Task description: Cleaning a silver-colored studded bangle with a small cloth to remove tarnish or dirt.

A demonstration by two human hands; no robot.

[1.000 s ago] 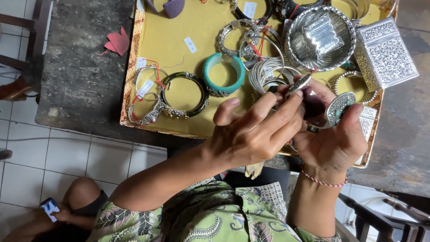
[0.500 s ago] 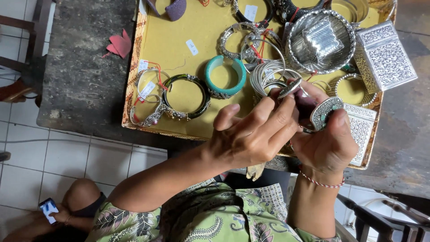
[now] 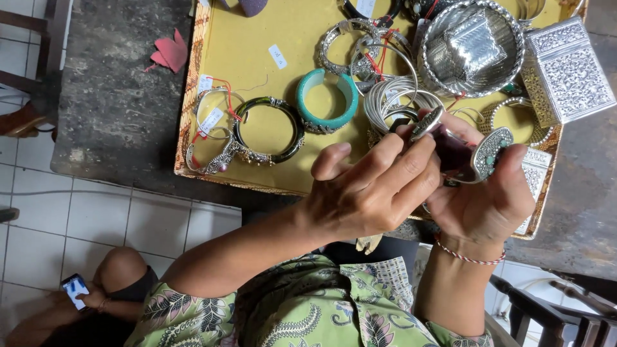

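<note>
My left hand point(image 3: 373, 186) pinches a small silver oval piece point(image 3: 427, 122) between its fingertips. My right hand point(image 3: 482, 205) grips a silver oval ornament set with green stones point(image 3: 491, 154); a dark part joins the two pieces, partly hidden by the fingers. Both hands hover over the near right edge of a yellow-lined tray point(image 3: 257, 38). Just beyond the fingers lies a stack of thin silver bangles point(image 3: 389, 96). There is a red and white cord bracelet on my right wrist.
The tray holds a teal bangle point(image 3: 326, 101), a dark green silver-trimmed bangle point(image 3: 270, 128), tagged silver bracelets point(image 3: 215, 119), a silver bowl point(image 3: 472, 45) and an embossed silver box point(image 3: 569, 71). A red scrap point(image 3: 168, 53) lies on the dark table point(image 3: 116, 115). Another person crouches lower left with a phone point(image 3: 74, 287).
Both hands keep their hold. The jewelled ornament dipped left, then returned as my fingers worked it. The hands stay over the tray's near edge.
</note>
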